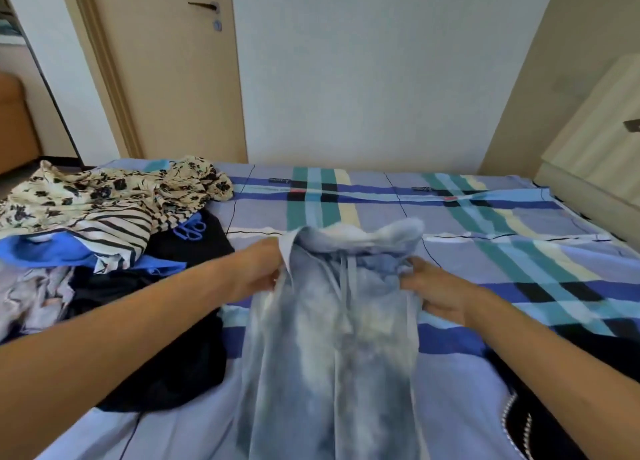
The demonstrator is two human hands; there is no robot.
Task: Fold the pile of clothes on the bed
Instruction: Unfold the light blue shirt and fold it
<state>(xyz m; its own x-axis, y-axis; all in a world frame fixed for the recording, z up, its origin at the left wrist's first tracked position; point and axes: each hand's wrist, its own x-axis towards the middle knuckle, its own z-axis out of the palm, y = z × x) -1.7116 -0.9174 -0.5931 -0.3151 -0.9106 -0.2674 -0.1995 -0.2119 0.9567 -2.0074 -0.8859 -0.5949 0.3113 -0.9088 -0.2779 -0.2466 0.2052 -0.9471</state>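
your left hand [258,269] and right hand [434,288] each pinch a side of the pale blue trousers [329,338] at the waistband, holding them up over the bed [502,252]. the pile [104,224] of unfolded clothes lies on the bed just left of them.

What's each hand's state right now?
Left hand: gripping the left edge of the blue tie-dye garment.
Right hand: gripping its right edge.
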